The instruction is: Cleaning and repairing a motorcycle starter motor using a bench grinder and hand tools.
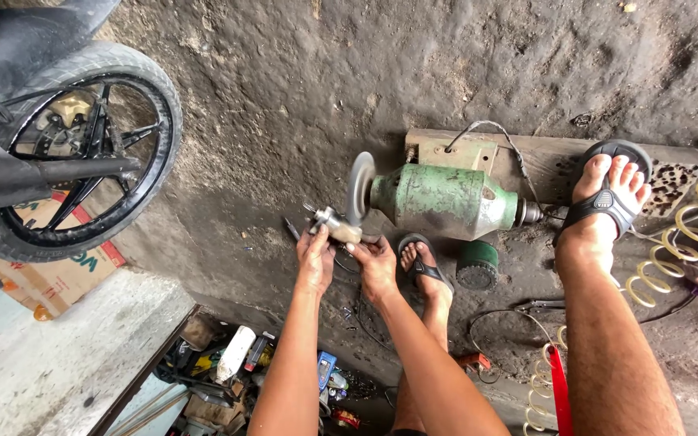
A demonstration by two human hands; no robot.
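We grip a small metal part [334, 224] in both hands; the left hand [315, 257] closes on its outer end, the right hand [376, 265] on the end nearer the grinding wheel [359, 187]; its long axis runs across, just beside the wheel of the green bench grinder [444, 200] on the wooden base's [543, 157] left edge.

The left hand [315, 257] and right hand [376, 266] hide most of a small, perhaps metal part [335, 224].

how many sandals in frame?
2. One black sandal is on the foot resting on the wooden base right of the green grinder motor. The other sandal is on the foot beside the right hand. None looks hidden.
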